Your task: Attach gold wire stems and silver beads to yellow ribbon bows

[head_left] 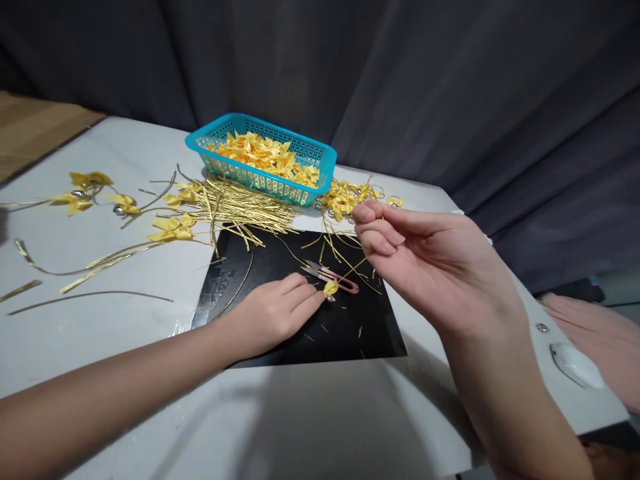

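My left hand (277, 313) rests on the black mat (300, 347), its fingertips closed on a small yellow ribbon bow (331, 289). A silver bell-like piece (330, 299) hangs at the bow's lower side. From the bow a thin gold cord (356, 268) slants up toward my right hand (440, 267). That hand is raised above the mat's right side, palm turned toward me, thumb and fingers pinched together on the cord; its end is hidden in the fingers. Just behind the bow lie pink-handled thread snips (333, 277), partly under the cord.
Behind the mat, a blue basket (327, 170) holds many yellow bows. Gold cord lengths (240, 207) are piled before it. Finished bows with cords (173, 228) lie left, and another heap (345, 199) lies right. A white mouse-like object (577, 365) sits at the right edge.
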{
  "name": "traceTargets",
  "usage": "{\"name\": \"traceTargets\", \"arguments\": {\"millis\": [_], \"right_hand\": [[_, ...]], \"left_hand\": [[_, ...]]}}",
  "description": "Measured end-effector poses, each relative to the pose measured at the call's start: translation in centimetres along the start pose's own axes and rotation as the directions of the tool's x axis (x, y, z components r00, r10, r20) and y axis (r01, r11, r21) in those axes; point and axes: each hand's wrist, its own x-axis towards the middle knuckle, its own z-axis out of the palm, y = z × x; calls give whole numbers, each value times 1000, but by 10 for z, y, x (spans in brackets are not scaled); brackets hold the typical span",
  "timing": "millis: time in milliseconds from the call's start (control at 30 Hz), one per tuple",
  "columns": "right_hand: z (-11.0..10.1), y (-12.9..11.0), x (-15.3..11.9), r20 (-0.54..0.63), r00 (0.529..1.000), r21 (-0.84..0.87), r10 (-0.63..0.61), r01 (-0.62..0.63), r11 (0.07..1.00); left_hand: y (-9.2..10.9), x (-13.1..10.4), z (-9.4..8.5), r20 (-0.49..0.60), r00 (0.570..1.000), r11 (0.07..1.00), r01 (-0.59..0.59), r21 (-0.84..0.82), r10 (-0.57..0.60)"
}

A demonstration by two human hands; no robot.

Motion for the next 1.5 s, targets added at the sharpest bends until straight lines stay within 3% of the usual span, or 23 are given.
{"name": "traceTargets", "arguments": {"millis": [100, 167, 200, 267, 367, 467, 600, 700, 867, 1067, 1200, 1367, 1500], "right_hand": [[-4, 0, 1, -53, 998, 33, 16, -15, 999], [-10, 8, 2, -67, 997, 36, -43, 45, 998], [-14, 15, 3, -68, 993, 28, -97, 99, 995], [-27, 36, 6, -80, 967, -10, -243, 243, 970], [-48, 69, 12, -80, 984, -95, -160, 152, 984], [-60, 90, 13, -40, 997, -139, -59, 53, 989], [-56, 95, 8, 58, 997, -326, -56, 72, 943], [-50, 94, 6, 61, 990, -485, -126, 140, 863], [-50, 94, 6, -10, 986, -539, -169, 137, 831], [-51, 92, 4, 40, 987, -538, -154, 151, 829], [-51, 88, 4, 89, 993, -535, -81, 116, 837], [-55, 83, 6, 160, 986, -552, 40, 56, 832], [-58, 82, 8, 215, 971, -567, 107, 35, 823]], "left_hand": [[-2, 0, 1, 45, 995, 989, 98, -115, -93], [-5, 1, 0, 114, 967, 934, 252, -255, -229], [-6, 2, -1, 162, 934, 876, 354, -328, -317], [-8, 6, -2, 275, 827, 693, 562, -451, -490], [-9, 10, -2, 442, 635, 337, 741, -581, -633], [-8, 12, 1, 538, 518, 66, 759, -648, -665], [-5, 13, 2, 572, 431, -122, 715, -688, -698], [-3, 14, -1, 581, 404, -193, 680, -708, -707], [-4, 14, -3, 604, 416, -259, 634, -729, -680], [-5, 17, -5, 603, 416, -213, 675, -706, -680], [-6, 22, -10, 616, 413, -159, 731, -663, -671], [-11, 23, -11, 711, 357, -267, 750, -605, -606], [-12, 20, -7, 684, 367, -283, 712, -643, -631]]}}
